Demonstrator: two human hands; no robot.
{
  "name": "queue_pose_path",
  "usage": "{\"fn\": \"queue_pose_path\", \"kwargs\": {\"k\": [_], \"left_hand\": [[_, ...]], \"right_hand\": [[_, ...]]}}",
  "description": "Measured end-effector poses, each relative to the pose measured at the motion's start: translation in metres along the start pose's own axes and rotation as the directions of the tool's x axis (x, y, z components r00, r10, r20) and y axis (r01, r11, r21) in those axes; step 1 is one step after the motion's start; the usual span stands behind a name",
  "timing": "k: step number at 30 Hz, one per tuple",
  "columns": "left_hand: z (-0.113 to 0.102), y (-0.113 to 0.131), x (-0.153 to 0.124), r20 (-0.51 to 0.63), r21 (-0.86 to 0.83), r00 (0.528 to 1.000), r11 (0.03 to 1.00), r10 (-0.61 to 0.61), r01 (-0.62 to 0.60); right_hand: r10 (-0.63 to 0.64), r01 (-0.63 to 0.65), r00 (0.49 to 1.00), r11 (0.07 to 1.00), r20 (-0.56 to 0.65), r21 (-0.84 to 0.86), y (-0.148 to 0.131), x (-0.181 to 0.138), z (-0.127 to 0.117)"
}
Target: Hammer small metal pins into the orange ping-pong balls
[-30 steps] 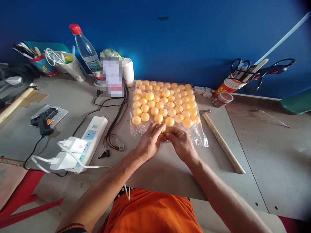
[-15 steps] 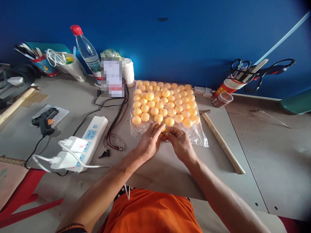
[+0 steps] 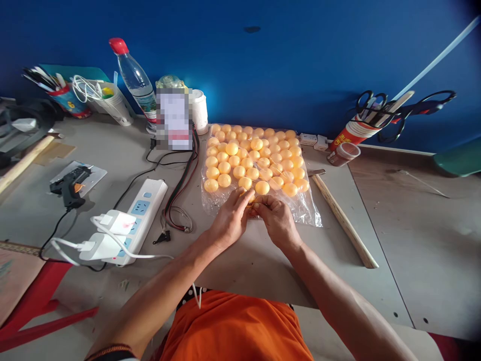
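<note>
A person's right hand (image 3: 280,220) presses thumb to finger just beside the left hand (image 3: 230,215), whose grip cannot be told; just beyond the fingertips, orange balls (image 3: 252,174) lie in rows with clear plastic (image 3: 308,215).

Grey table (image 3: 240,268) bears bagged balls (image 3: 263,163), power strip (image 3: 145,214)

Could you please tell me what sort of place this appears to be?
It looks like a small craft or assembly workbench, judging by the glue gun, the white power strip with chargers plugged in, and the red cup holding scissors.
</note>
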State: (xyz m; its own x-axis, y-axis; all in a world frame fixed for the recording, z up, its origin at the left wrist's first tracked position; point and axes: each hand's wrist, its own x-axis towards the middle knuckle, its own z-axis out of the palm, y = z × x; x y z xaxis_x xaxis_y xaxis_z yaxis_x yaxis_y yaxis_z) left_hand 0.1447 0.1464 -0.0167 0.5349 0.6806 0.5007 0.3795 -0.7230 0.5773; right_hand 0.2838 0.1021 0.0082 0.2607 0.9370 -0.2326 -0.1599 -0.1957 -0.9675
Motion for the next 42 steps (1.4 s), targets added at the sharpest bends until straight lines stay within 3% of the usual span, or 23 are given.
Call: {"fn": "queue_pose_path", "kwargs": {"k": [8,36,42], "left_hand": [[0.0,-0.003,0.002,-0.045,-0.054,0.999,0.999,0.004,-0.006],[-0.002,-0.003,0.003,-0.016,-0.145,0.999,0.989,-0.031,0.028],[-0.002,-0.003,0.002,-0.02,-0.128,1.0,0.992,-0.012,0.009]], "right_hand": [[0.037,-0.085,0.982,0.962,0.188,0.258,0.002,0.006,-0.006],[0.091,-0.186,0.955,0.925,0.282,0.332,0.003,0.01,-0.018],[0.099,-0.171,0.966,0.937,0.24,0.303,0.0,0.007,-0.014]]}}
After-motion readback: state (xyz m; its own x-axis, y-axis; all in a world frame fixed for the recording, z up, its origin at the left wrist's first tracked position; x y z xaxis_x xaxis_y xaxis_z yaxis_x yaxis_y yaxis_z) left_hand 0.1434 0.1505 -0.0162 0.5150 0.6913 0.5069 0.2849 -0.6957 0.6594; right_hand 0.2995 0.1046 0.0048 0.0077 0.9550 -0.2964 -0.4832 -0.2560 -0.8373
